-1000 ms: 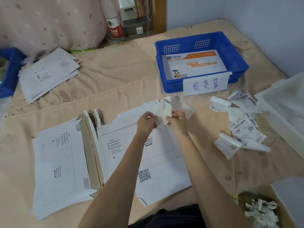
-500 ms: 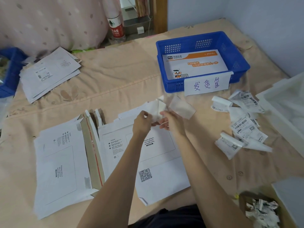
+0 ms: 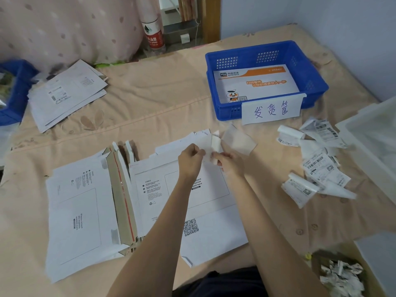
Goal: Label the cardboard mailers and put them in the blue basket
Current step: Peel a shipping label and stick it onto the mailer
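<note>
My left hand [image 3: 190, 160] and my right hand [image 3: 230, 166] meet above a white cardboard mailer [image 3: 184, 206] that lies flat in front of me. Between them they pinch a white shipping label [image 3: 215, 144] and its translucent backing sheet [image 3: 239, 139], which sticks out to the right. The label is partly peeled off the backing. A second white mailer [image 3: 75, 219] lies to the left, with folded mailers [image 3: 121, 189] standing between the two. The blue basket [image 3: 265, 52] sits at the back right with an orange-and-white mailer [image 3: 257, 84] inside.
Loose printed labels [image 3: 317, 168] are scattered on the right. A white plastic bin [image 3: 372, 146] stands at the right edge. A stack of mailers [image 3: 66, 93] lies at the back left by another blue basket [image 3: 15, 91]. A box of crumpled backing paper [image 3: 340, 275] sits at the bottom right. A water bottle [image 3: 153, 31] stands behind.
Both hands have pulled the label and its backing further apart; the backing sheet now sticks out more to the right. The mailers have not moved.
</note>
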`<state>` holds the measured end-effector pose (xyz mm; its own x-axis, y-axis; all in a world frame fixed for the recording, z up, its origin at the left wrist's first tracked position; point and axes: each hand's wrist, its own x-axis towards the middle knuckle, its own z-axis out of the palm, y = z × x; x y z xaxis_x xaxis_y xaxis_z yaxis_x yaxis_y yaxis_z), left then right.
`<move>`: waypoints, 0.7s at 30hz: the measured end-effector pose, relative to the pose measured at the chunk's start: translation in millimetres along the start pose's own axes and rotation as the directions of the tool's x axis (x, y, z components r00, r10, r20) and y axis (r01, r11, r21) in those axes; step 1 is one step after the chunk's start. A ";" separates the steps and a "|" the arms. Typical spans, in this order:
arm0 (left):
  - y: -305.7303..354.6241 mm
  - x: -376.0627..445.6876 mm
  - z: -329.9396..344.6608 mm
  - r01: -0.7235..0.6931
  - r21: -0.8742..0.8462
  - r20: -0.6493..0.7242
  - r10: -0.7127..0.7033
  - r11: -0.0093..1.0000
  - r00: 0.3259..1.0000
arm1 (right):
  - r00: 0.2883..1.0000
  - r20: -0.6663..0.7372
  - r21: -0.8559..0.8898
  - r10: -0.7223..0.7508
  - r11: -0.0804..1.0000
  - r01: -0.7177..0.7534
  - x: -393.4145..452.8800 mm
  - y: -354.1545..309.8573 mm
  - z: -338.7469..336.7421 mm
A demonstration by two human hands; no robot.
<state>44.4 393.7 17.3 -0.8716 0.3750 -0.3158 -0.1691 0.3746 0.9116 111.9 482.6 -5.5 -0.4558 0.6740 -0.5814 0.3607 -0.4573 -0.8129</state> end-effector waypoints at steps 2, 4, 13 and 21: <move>0.4 -1.2 0.8 -0.010 -0.017 -0.005 0.010 1.000 1.000 | 1.000 -0.009 0.053 0.000 0.999 0.001 0.8 -2.3 -0.2; 0.0 -1.9 2.7 -0.006 -0.043 -0.004 0.006 0.999 1.000 | 1.000 -0.016 0.098 -0.013 0.995 0.015 0.7 -6.4 -0.2; -3.9 -0.5 0.1 -0.080 0.106 -0.003 0.081 0.991 0.997 | 0.996 -0.067 0.043 -0.051 0.998 0.054 2.4 -2.7 0.7; -7.8 5.9 -8.3 0.064 -0.039 0.029 -0.063 0.997 0.998 | 0.995 -0.022 0.003 -0.102 0.995 0.102 7.7 -4.3 -5.2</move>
<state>36.7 386.0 10.5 -0.8455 0.3751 -0.3800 -0.2421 0.3649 0.8990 111.1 492.8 -6.2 -0.4720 0.7300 -0.4943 0.3097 -0.3877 -0.8682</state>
